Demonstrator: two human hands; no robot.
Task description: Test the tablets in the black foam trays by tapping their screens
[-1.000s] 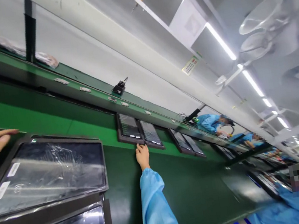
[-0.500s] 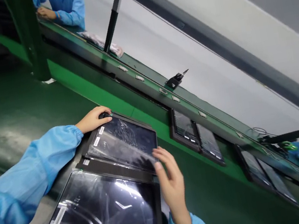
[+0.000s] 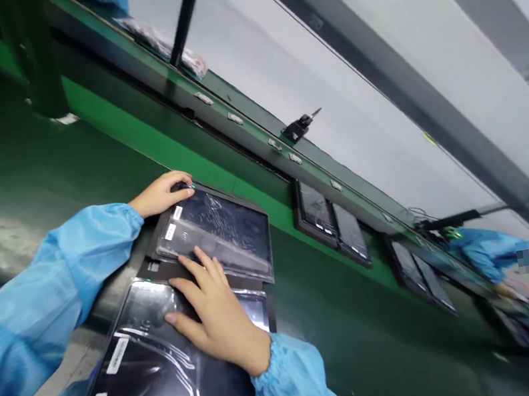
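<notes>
Two black display panels in clear film lie side by side on the green conveyor belt (image 3: 35,162). My left hand (image 3: 161,193) rests on the far corner of the farther panel (image 3: 219,229), its fingers curled over the frame edge. My right hand (image 3: 209,308) lies flat, fingers spread, on the nearer panel (image 3: 144,387), with the fingertips reaching the gap between the two. White stickers mark the panels' left edges. Both arms wear blue sleeves.
More panel pairs (image 3: 332,224) lie farther along the belt to the right. A green rail (image 3: 231,119) with small tags and a black clip (image 3: 297,129) runs along the far side. A co-worker in blue (image 3: 477,254) works at far right.
The view swung down from the line to my panels. My right hand came back from reaching far along the belt and now lies flat on the nearer panel; my left hand stays at the far corner.
</notes>
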